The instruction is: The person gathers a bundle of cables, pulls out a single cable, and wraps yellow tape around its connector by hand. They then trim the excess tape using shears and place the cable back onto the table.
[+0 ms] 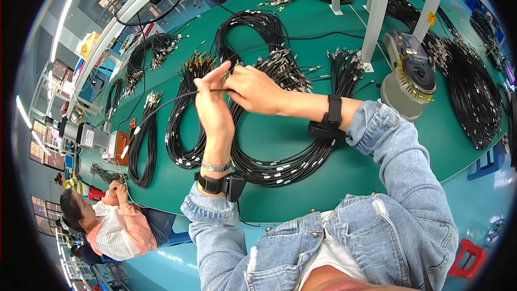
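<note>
In the head view, we've got a thin black cable (pixel 183 96) up in front of us, above the green worktop (pixel 280 203), running from our hands out to the L & down, w/ a white tag (pixel 137 129) partway along. Our R hand (pixel 257 90) is curled, thumb & fingers pinching the cable nr the L hand (pixel 214 112); that one's upright, fingers stretched & close together, cable crossing at the thumb. Can't tell if the L hand actually grips it. Both wrists wear a black strap. Behind our hands sits a gold-tipped bundle (pixel 196 67), looped toward us; just R of it, a big silver-tipped bundle (pixel 283 67), its coil curving below our R forearm. Far L, a narrower coil (pixel 142 153). On our R, a grey round machine (pixel 406 89) w/ a black top, then a heap of black cables (pixel 474 97). Lower L, a co-worker (pixel 126 229) in pink & white sits at the worktop edge, hands together.
</note>
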